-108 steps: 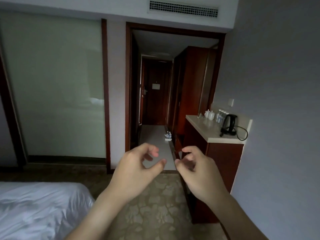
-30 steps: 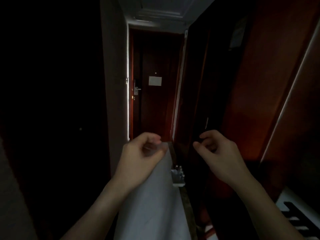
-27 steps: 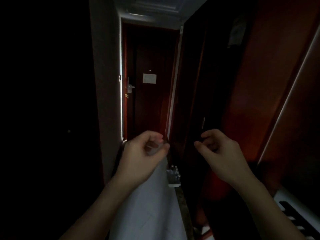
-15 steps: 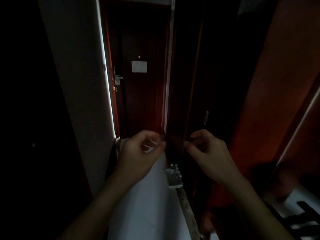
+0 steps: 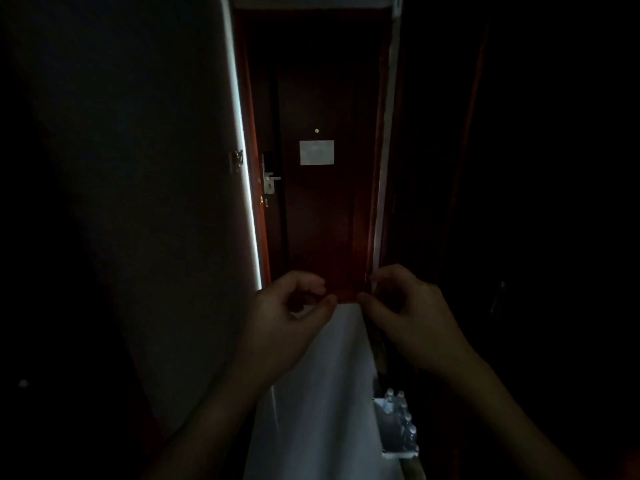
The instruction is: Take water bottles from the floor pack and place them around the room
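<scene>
The floor pack point(image 5: 391, 445) is a low white tray on the pale floor at the lower right, against the dark wooden wall. Several clear water bottles point(image 5: 403, 415) stand in a row along its right side. My left hand point(image 5: 284, 327) and my right hand point(image 5: 412, 323) are raised side by side in front of me, well above and beyond the pack. Both hold nothing, with the fingers loosely curled and the thumbs apart from them.
I stand in a narrow dark hallway. A dark red door point(image 5: 318, 188) with a lever handle point(image 5: 269, 178) and a white notice point(image 5: 317, 152) closes the far end. A pale wall point(image 5: 180, 202) runs along the left, dark wooden panels point(image 5: 485, 202) along the right.
I have walked from the bedroom into the hallway and come closer to the pack, which now lies lower and nearer in view. Both hands stay raised and hold nothing.
</scene>
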`<move>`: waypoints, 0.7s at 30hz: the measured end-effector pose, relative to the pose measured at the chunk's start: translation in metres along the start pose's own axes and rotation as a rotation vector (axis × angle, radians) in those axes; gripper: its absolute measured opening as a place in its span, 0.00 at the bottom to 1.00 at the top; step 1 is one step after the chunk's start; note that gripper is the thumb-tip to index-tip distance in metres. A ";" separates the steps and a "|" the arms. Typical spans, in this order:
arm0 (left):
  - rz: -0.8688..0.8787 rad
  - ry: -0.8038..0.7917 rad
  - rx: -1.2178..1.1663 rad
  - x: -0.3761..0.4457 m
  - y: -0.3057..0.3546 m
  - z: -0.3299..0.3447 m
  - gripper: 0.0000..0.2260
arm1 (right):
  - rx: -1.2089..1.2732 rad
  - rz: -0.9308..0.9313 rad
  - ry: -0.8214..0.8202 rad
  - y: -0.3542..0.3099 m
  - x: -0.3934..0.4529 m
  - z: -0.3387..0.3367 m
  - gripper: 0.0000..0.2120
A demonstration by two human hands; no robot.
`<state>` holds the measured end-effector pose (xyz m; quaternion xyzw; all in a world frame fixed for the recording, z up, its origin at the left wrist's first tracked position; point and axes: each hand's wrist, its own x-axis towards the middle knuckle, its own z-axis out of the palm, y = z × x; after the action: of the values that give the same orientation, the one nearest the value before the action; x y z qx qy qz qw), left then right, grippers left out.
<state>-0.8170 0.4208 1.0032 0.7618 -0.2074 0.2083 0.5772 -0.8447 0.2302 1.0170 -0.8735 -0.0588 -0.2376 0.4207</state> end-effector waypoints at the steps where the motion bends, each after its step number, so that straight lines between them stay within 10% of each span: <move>1: 0.003 -0.002 -0.004 0.017 -0.015 0.003 0.06 | -0.009 0.001 -0.003 0.009 0.018 0.007 0.15; 21: 0.096 -0.451 -0.147 0.329 -0.281 0.156 0.07 | -0.242 0.407 0.143 0.211 0.288 0.116 0.10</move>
<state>-0.3762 0.3151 0.9246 0.7344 -0.3816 0.0445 0.5596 -0.4853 0.1564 0.9397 -0.8924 0.1772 -0.2146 0.3552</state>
